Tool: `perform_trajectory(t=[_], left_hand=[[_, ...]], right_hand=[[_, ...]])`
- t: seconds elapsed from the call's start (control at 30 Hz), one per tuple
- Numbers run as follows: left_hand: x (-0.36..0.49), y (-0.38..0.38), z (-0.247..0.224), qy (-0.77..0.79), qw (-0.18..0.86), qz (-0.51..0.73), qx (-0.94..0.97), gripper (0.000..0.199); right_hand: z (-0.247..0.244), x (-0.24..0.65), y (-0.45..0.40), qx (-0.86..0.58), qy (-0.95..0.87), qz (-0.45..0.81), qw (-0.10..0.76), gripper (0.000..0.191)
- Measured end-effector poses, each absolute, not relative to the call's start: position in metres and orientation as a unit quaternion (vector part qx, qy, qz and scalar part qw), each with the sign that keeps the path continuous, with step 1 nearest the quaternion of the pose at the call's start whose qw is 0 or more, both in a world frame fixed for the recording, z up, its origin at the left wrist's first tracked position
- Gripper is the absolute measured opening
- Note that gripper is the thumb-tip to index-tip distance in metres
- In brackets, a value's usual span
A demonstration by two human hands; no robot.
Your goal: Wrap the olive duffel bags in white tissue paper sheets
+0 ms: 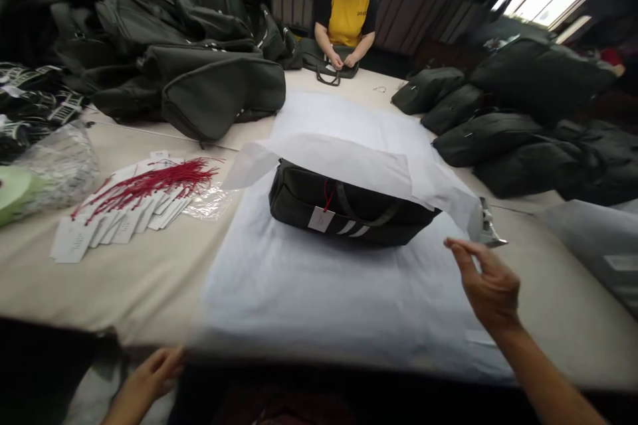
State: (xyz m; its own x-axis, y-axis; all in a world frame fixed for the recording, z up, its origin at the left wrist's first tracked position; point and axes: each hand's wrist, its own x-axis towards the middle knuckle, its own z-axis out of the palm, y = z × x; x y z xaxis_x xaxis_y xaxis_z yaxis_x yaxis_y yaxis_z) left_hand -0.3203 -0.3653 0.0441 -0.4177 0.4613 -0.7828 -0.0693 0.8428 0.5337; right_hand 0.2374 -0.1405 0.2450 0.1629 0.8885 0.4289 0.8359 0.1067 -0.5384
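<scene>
1. Far left, white tags point(122, 226) with red cords point(159, 179) lie fanned on the table point(164, 292); keeping the cords all one way should help avoid tangles.
2. Near left, the left hand point(152, 375) is at the table edge, fingers loosely curled; whether it grasps anything, I cannot tell. Two hands on the paper would probably give better control than one.
3. In the middle, the dark bag point(369, 206) rests on a pale sheet point(299, 292), its handle point(371, 220) facing near. The hanging tag point(321, 219) is best left flat against the front, its cord free of the handle.
4. Over the bag's top, white paper point(349, 163) spreads to left and right; smoothing it from the middle outward should limit creases.
5. To the right of the bag, the right hand point(486, 279) is pinched, thumb to forefinger, nothing visible between them. A light touch would spare the paper from tearing.
</scene>
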Motion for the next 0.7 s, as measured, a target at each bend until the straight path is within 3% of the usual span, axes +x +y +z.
perform_trajectory(t=[0.1, 0.23, 0.47, 0.7], left_hand=[[-0.271, -0.391, 0.036, 0.701, 0.606, 0.373, -0.051, 0.023], [-0.209, -0.387, 0.037, 0.6, 0.594, 0.507, -0.173, 0.027], [-0.163, -0.361, 0.018, 0.584, 0.54, 0.578, -0.184, 0.036], [-0.145, -0.376, -0.011, 0.608, 0.528, 0.565, -0.179, 0.073]], right_hand=[[0.163, 0.269, -0.231, -0.805, -0.338, 0.285, 0.395, 0.063], [0.059, 0.293, -0.342, -0.787, -0.028, 0.444, 0.428, 0.081], [-0.015, 0.266, -0.384, -0.644, 0.068, 0.575, 0.5, 0.084], [-0.041, 0.25, -0.376, -0.531, 0.106, 0.632, 0.554, 0.061]])
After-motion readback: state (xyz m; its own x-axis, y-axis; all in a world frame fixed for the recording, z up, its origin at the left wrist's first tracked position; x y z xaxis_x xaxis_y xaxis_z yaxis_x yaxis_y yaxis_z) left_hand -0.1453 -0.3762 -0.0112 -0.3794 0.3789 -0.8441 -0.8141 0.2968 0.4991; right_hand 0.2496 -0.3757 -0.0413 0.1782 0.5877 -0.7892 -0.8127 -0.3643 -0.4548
